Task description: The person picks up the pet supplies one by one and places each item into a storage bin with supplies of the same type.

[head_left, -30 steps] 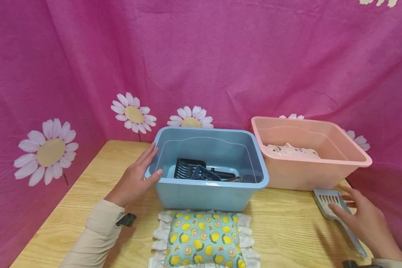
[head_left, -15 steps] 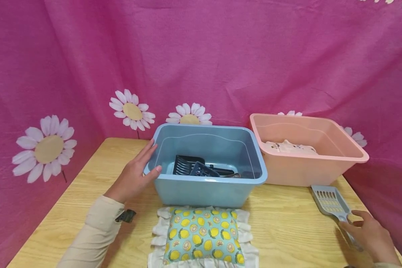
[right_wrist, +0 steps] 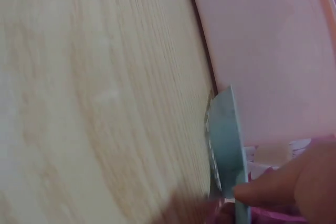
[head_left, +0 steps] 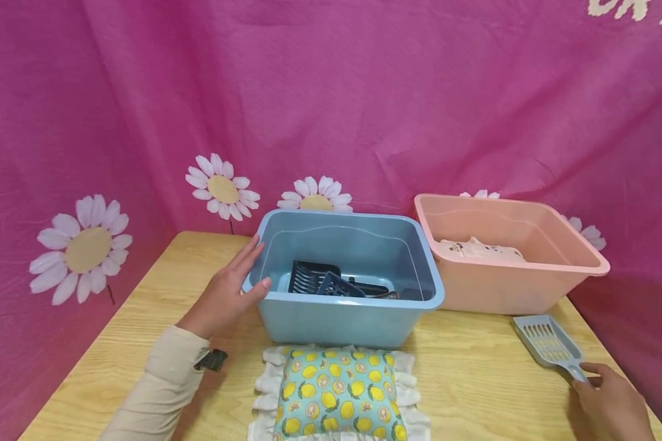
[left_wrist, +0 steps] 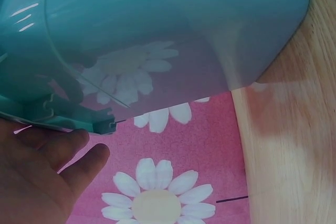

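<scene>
In the head view my right hand [head_left: 612,401] holds the handle of a grey-blue litter scoop [head_left: 558,355] with a slotted pan. The pan lies low over the table at the near side of the pink bin [head_left: 491,288]. From the right wrist, the scoop [right_wrist: 226,140] appears edge-on, with my thumb on its handle. My left hand [head_left: 228,300] rests at the left rim of a blue bin [head_left: 336,321], fingers fairly straight. Inside that bin lie a black slotted scoop [head_left: 311,275] and a dark blue slotted scoop [head_left: 339,286]; the near wall partly hides them.
A lemon-print cushion [head_left: 336,392] with white ruffles lies in front of the blue bin. White printed fabric [head_left: 480,250] sits inside the pink bin. Behind the wooden table [head_left: 474,380] hangs a magenta cloth [head_left: 331,104] with daisies.
My right hand has moved down from above the scoop to its handle and taken hold of it. My left hand stays on the blue bin's rim.
</scene>
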Demonstrator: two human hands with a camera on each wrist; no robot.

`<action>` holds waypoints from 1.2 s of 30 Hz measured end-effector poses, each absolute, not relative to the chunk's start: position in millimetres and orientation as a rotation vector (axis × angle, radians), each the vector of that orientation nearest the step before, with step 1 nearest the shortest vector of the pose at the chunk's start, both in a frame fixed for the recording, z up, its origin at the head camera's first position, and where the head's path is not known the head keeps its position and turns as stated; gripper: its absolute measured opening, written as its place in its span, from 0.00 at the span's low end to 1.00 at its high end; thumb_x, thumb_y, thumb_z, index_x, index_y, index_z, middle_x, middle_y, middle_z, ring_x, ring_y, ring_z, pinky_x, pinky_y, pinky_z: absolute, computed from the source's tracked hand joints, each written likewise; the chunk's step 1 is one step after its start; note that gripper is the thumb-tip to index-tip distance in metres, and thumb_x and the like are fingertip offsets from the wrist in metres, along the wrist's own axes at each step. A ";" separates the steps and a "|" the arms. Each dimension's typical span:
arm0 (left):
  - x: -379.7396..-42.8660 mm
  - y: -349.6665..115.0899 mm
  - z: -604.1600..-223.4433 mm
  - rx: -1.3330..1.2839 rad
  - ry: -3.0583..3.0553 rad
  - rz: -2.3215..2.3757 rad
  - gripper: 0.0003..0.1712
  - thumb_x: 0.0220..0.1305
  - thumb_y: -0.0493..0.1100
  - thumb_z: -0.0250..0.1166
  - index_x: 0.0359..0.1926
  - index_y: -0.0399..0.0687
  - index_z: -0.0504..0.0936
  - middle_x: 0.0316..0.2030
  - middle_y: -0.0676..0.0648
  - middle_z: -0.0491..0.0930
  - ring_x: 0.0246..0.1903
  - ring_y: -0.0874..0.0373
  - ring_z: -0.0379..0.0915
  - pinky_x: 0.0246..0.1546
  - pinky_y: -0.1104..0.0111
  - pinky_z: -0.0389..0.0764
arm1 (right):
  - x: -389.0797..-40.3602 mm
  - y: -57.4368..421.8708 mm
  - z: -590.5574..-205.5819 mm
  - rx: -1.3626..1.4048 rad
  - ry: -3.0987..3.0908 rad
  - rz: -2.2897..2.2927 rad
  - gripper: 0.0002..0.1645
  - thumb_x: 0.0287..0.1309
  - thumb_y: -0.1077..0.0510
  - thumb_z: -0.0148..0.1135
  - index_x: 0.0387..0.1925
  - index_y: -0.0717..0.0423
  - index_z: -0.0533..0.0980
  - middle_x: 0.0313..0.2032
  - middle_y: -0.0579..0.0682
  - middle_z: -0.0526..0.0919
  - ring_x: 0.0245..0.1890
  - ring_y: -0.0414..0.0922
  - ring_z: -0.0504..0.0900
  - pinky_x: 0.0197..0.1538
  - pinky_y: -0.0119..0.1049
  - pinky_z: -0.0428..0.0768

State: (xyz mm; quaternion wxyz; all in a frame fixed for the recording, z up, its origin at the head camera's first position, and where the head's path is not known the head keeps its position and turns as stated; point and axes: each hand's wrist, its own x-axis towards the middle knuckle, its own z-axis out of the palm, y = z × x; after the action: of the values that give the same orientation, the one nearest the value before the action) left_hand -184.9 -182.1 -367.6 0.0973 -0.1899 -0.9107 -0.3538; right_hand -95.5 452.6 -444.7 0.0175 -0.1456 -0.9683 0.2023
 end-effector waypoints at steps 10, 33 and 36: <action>-183.2 -183.7 -368.5 -0.563 -2.698 -1.051 0.45 0.65 0.62 0.57 0.76 0.56 0.49 0.76 0.56 0.41 0.72 0.45 0.47 0.53 0.46 0.75 | -75.5 433.0 -428.8 -0.446 -2.834 0.622 0.26 0.63 0.54 0.59 0.55 0.70 0.70 0.44 0.74 0.79 0.35 0.64 0.83 0.31 0.49 0.80; -185.2 -183.5 -365.9 -0.568 -2.703 -1.026 0.45 0.65 0.62 0.56 0.76 0.55 0.50 0.76 0.56 0.41 0.72 0.47 0.48 0.58 0.45 0.69 | -84.3 312.3 -304.9 0.186 -2.468 0.760 0.24 0.57 0.62 0.67 0.56 0.53 0.78 0.38 0.15 0.72 0.32 0.13 0.72 0.31 0.11 0.71; -184.3 -183.4 -366.4 -0.572 -2.709 -1.034 0.45 0.65 0.63 0.56 0.76 0.55 0.50 0.76 0.56 0.41 0.72 0.46 0.48 0.58 0.45 0.69 | -97.4 294.6 -296.6 0.307 -2.441 0.774 0.24 0.54 0.64 0.68 0.55 0.52 0.79 0.41 0.19 0.75 0.33 0.16 0.74 0.33 0.11 0.72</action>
State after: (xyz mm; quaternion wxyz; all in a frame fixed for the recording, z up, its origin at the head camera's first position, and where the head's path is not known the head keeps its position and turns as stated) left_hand -184.3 -183.4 -366.4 0.0931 -0.1926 -0.9127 -0.3482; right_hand -97.4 294.6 -296.6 0.2775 0.1143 -0.9093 0.2882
